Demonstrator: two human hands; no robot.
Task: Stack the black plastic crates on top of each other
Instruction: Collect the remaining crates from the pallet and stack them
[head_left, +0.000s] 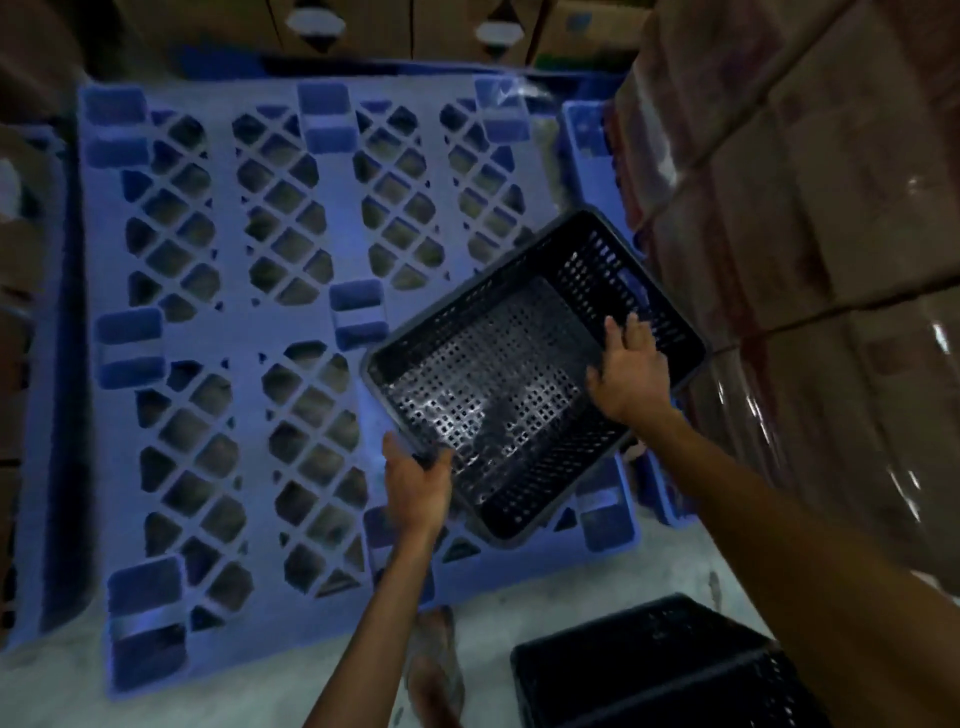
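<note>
A black perforated plastic crate (498, 379) sits tilted over the right part of a blue pallet, its open side facing me. My left hand (418, 480) grips the crate's near-left rim, thumb over the edge. My right hand (631, 371) is spread open inside the crate near its right wall, fingers apart, touching or hovering just above the mesh. A second black crate (660, 670) stands on the floor at the bottom right, partly hidden by my right forearm.
The blue lattice pallet (311, 322) covers most of the floor ahead. Shrink-wrapped cardboard boxes (810, 208) tower on the right. More boxes line the back and left edges. My foot (436, 670) stands on pale concrete floor below the pallet.
</note>
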